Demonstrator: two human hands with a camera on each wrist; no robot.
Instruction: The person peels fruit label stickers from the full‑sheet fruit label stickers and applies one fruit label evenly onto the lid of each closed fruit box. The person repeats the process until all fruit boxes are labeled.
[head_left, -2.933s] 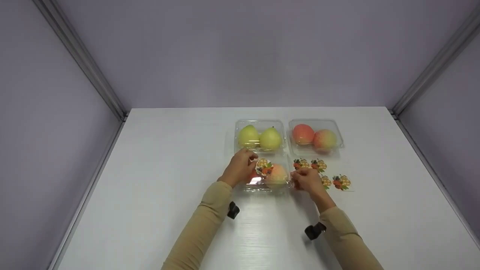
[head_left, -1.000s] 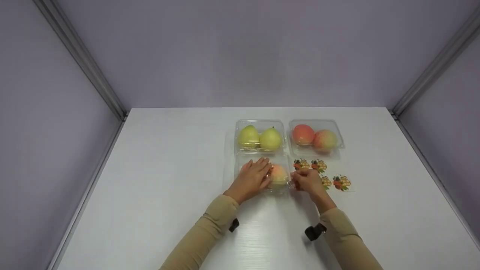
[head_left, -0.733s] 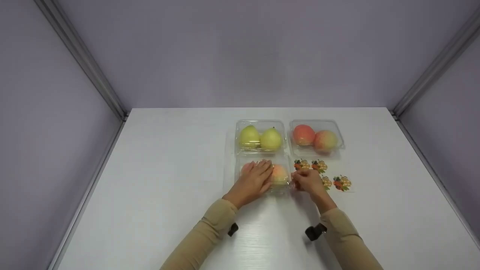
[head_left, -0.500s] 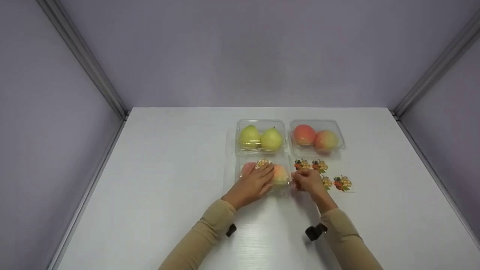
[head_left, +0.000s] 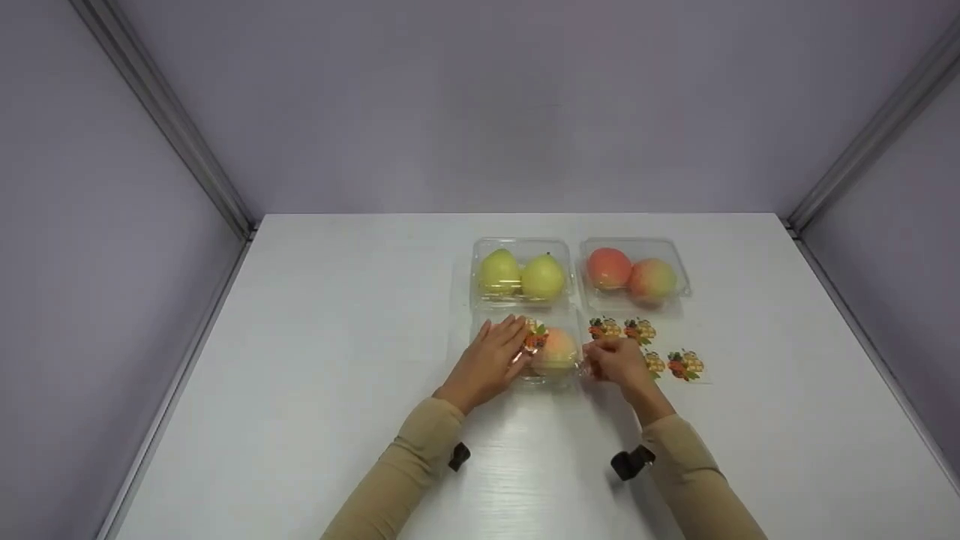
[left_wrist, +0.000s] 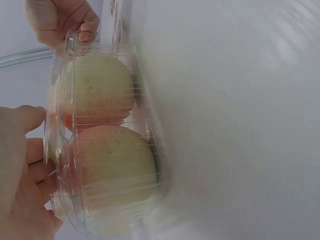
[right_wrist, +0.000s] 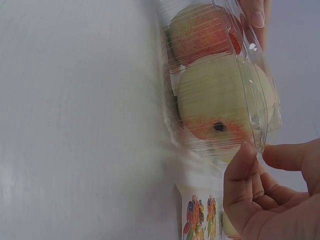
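My right hand point(head_left: 616, 361) pinched the near fruit box point(head_left: 546, 379) by its rim point(right_wrist: 261, 135), just before the pear box point(head_left: 521, 244), left hand point(head_left: 484, 367) straight-fingered atop; plastic judged light, slick, easily dented, best held rimwise.

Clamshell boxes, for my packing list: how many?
3: the back-left box with pears, the back-right box with reddish fruit, and the front box under the left hand.
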